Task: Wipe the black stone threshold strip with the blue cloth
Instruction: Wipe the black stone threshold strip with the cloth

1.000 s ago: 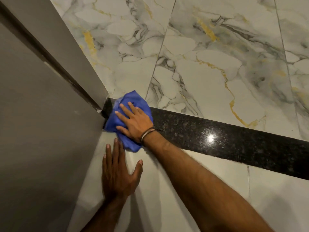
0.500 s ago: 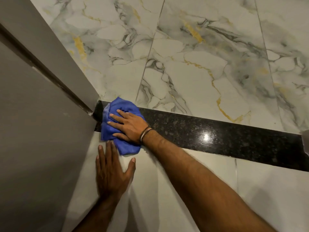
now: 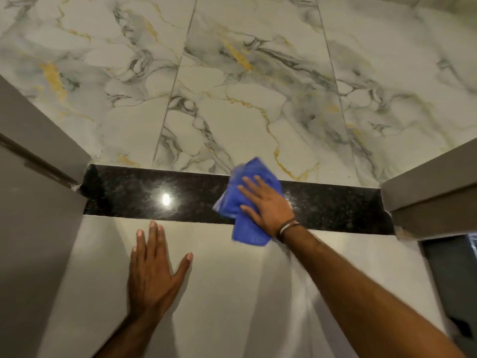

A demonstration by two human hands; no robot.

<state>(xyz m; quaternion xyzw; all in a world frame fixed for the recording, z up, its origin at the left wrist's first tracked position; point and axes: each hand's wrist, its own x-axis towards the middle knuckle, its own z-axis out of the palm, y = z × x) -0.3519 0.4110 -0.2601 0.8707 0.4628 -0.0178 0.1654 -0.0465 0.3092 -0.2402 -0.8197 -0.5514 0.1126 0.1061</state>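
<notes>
Keep right hand (image 3: 268,205) spread flat, pressing crumpled blue cloth (image 3: 247,202) firmly along glossy black stone threshold strip (image 3: 154,195); probably rightward next.

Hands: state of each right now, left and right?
Left hand: open, flat on the plain floor tile, holding nothing.
Right hand: open, pressing the blue cloth onto the black threshold strip.

Veined marble tiles (image 3: 258,86) with grey and gold lines fill the far floor. Plain pale tile (image 3: 232,293) lies nearer. Grey door-frame posts (image 3: 38,215) flank both sides.
</notes>
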